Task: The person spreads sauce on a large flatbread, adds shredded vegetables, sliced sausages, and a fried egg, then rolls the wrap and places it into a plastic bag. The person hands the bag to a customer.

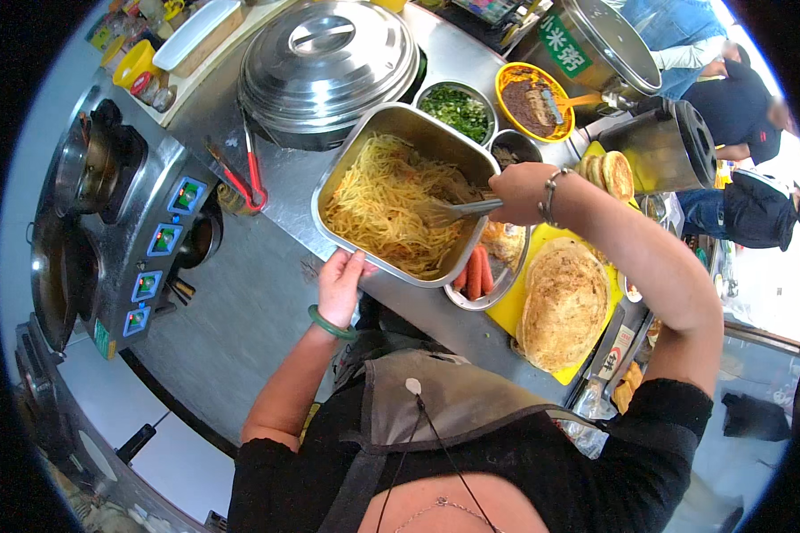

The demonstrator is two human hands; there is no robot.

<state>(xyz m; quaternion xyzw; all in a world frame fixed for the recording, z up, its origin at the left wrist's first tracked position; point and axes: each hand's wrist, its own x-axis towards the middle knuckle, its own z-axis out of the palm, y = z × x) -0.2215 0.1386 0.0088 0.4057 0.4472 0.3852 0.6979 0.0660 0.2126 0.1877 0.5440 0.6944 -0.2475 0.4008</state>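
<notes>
One bare left hand [340, 282] is seen with thumb and fingers closed at the near rim of a deep rectangular steel pan [436, 142]. Thin yellow strands [373, 195] are heaped inside, entered by a silver metal serving utensil [473, 209] clasped in the right hand [516, 194]. The strands are probably best loosened gently, the pan held steady. Rightward, a browned round flatbread [564, 302] is laid on a yellow board [508, 311].

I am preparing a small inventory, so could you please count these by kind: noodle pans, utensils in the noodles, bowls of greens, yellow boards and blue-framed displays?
Noodle pan: 1
Utensil in the noodles: 1
Greens bowl: 1
Yellow board: 1
Blue-framed displays: 4
Total: 8
</notes>
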